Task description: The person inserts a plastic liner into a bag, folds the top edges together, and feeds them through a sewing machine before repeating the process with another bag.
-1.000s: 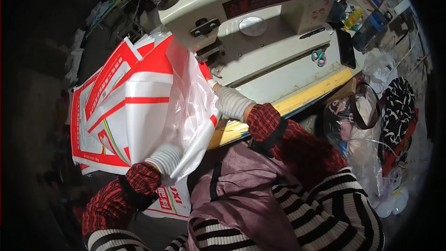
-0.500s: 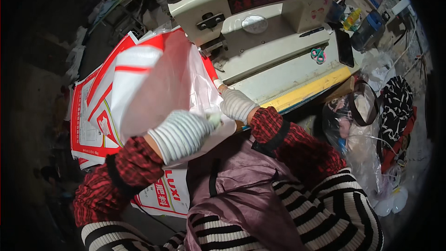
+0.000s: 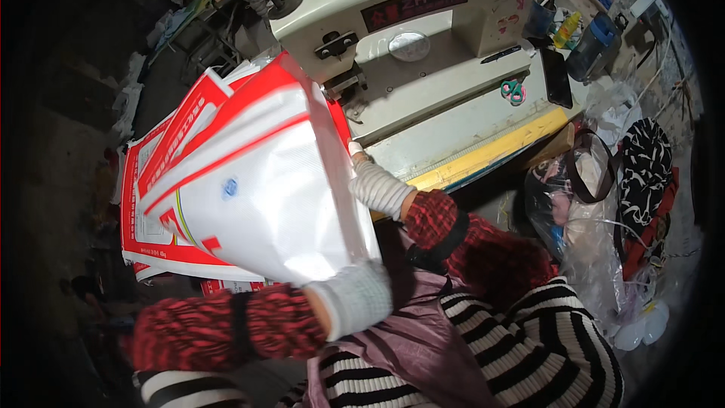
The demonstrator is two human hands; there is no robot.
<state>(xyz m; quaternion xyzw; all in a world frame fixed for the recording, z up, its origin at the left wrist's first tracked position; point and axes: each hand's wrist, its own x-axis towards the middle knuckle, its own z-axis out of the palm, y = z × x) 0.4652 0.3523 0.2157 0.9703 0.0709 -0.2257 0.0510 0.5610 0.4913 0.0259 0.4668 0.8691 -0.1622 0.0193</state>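
- The left hand (image 3: 353,298), in a white knit glove, now sits low at the near corner of the white-and-red woven sack (image 3: 257,189), clenched on its lower edge; half a second ago it was raised in front of the sack's face.
- The right hand (image 3: 375,185), also gloved, is at the sack's far right edge beside the sewing machine (image 3: 408,38); its fingers are mostly hidden behind the sack, so I cannot tell for certain whether it grips, though it looks pressed to the edge.
- The sack itself is held up and tilted between the two hands, its clear plastic liner (image 3: 332,166) showing along the right side, its upper corner close under the machine's head.
- More sacks of the same print lie in a stack (image 3: 151,211) beneath and to the left.
- With the left hand dropped, the sack looks spread wider than a moment back, which I judge squares it up.
- Green scissors (image 3: 513,91) lie untouched on the worktop (image 3: 483,153).
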